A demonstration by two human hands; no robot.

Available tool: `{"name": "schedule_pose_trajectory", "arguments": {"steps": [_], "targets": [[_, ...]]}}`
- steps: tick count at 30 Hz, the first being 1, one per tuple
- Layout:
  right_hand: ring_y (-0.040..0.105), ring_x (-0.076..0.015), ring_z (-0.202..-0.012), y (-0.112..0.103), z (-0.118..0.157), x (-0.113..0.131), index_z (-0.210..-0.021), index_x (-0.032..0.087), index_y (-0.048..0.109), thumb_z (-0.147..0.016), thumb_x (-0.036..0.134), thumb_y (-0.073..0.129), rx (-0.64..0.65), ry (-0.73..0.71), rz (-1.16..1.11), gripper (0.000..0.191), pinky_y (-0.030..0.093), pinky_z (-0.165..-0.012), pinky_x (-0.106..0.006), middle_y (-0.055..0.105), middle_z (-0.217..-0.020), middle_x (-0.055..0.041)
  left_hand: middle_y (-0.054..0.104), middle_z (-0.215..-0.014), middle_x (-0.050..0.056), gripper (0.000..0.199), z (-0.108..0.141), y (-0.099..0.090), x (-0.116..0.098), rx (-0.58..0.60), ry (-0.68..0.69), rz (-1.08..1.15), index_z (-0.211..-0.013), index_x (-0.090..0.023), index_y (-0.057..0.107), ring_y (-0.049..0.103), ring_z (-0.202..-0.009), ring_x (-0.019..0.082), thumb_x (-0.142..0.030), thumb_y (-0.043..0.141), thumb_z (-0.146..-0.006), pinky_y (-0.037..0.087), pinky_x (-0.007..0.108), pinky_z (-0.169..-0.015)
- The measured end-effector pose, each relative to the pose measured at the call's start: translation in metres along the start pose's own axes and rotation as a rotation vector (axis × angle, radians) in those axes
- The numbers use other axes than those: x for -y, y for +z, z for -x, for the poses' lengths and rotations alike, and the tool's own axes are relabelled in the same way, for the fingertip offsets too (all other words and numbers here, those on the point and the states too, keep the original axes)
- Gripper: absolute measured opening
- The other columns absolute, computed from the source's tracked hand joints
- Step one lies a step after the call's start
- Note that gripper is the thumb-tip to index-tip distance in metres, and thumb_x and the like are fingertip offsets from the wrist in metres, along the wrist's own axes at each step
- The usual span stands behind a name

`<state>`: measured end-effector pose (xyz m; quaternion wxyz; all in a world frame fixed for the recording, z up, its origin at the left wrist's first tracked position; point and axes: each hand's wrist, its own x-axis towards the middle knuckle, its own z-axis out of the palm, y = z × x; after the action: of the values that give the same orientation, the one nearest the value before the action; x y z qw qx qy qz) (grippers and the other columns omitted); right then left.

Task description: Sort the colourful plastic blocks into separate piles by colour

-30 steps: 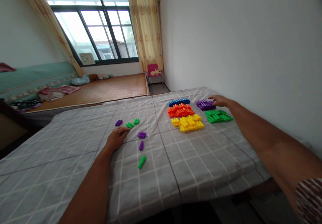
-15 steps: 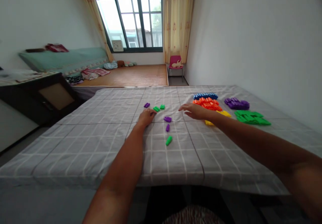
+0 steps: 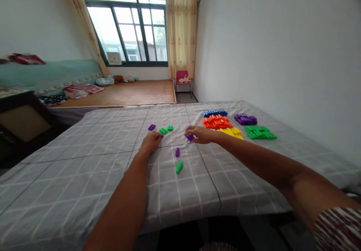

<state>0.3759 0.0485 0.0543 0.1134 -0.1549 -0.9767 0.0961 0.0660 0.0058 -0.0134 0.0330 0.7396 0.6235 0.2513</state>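
Observation:
My right hand [image 3: 199, 134] is closed over a pair of small purple plastic pieces [image 3: 190, 137], thumb and fingers around them just at the cloth. The pieces look like short bullet-shaped toy blocks. Resting on the checked cloth, my left hand [image 3: 151, 142] has its fingers loosely apart, with the tips beside a green pair [image 3: 163, 130]; whether they touch is unclear. Another green pair [image 3: 170, 128] lies just beyond, and a purple pair [image 3: 152, 127] sits to the left. Nearer me are a single purple piece [image 3: 177, 152] and a single green piece [image 3: 179, 167].
Sorted piles stand at the right: blue [image 3: 215, 113], orange [image 3: 217, 121], yellow [image 3: 232, 132], purple [image 3: 245, 119] and green [image 3: 260, 132]. My right forearm passes in front of the yellow pile. A white wall [image 3: 267, 48] borders the grey checked tablecloth [image 3: 113, 168].
My right hand has come down onto the purple pair, which has shifted right, away from the single purple piece. My left hand stays by the green pair. The view has turned right.

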Motion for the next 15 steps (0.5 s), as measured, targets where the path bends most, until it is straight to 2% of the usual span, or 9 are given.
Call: {"name": "schedule_pose_trajectory", "arguments": {"steps": [2, 5, 8, 11, 13, 15], "targets": [[0.06, -0.0201, -0.102, -0.018, 0.028, -0.022, -0.114, 0.017, 0.064, -0.077, 0.011, 0.06, -0.103, 0.107, 0.045, 0.038, 0.048, -0.09, -0.033, 0.063, -0.113, -0.0117, 0.072, -0.107, 0.006, 0.03, -0.001, 0.001, 0.004, -0.004, 0.026, -0.003, -0.098, -0.022, 0.073, 0.062, -0.105, 0.023, -0.026, 0.047, -0.083, 0.045, 0.035, -0.099], [0.061, -0.0209, -0.102, -0.052, 0.081, -0.066, -0.113, 0.017, 0.065, -0.074, 0.016, 0.064, -0.203, 0.358, 0.105, 0.039, 0.047, -0.09, -0.032, 0.065, -0.113, -0.0107, 0.071, -0.108, 0.007, 0.032, -0.001, 0.0, 0.006, 0.004, 0.034, -0.012, -0.099, -0.022, 0.072, 0.062, -0.106, 0.023, -0.028, 0.046, -0.083, 0.044, 0.036, -0.099], [0.064, -0.0182, -0.087, -0.085, 0.141, -0.109, -0.108, 0.018, 0.067, -0.077, 0.024, 0.063, -0.247, 0.709, 0.158, 0.033, 0.049, -0.078, -0.027, 0.07, -0.102, -0.0075, 0.071, -0.108, 0.007, 0.033, -0.002, -0.002, 0.008, 0.022, 0.029, -0.021, -0.099, -0.022, 0.072, 0.062, -0.105, 0.024, -0.031, 0.045, -0.083, 0.045, 0.037, -0.099], [0.062, -0.0168, -0.076, -0.107, 0.194, -0.137, -0.104, 0.019, 0.068, -0.077, 0.03, 0.064, -0.259, 1.009, 0.214, 0.029, 0.048, -0.068, -0.025, 0.071, -0.09, -0.0064, 0.071, -0.108, 0.007, 0.033, -0.003, -0.003, 0.01, 0.021, 0.014, -0.018, -0.098, -0.022, 0.072, 0.063, -0.104, 0.024, -0.033, 0.045, -0.083, 0.046, 0.038, -0.097], [0.062, -0.017, -0.075, -0.113, 0.217, -0.147, -0.101, 0.019, 0.07, -0.075, 0.032, 0.066, -0.264, 1.085, 0.231, 0.029, 0.047, -0.068, -0.025, 0.071, -0.086, -0.0067, 0.071, -0.106, 0.007, 0.033, -0.003, -0.003, 0.011, 0.009, 0.01, -0.009, -0.097, -0.023, 0.072, 0.063, -0.104, 0.024, -0.034, 0.045, -0.082, 0.047, 0.038, -0.097], [0.061, -0.0174, -0.075, -0.112, 0.23, -0.153, -0.098, 0.019, 0.071, -0.073, 0.034, 0.069, -0.264, 1.097, 0.224, 0.029, 0.046, -0.069, -0.025, 0.071, -0.085, -0.0068, 0.072, -0.105, 0.006, 0.032, -0.003, -0.004, 0.011, -0.004, 0.012, 0.004, -0.097, -0.024, 0.072, 0.064, -0.102, 0.024, -0.035, 0.046, -0.081, 0.048, 0.038, -0.097]]}}
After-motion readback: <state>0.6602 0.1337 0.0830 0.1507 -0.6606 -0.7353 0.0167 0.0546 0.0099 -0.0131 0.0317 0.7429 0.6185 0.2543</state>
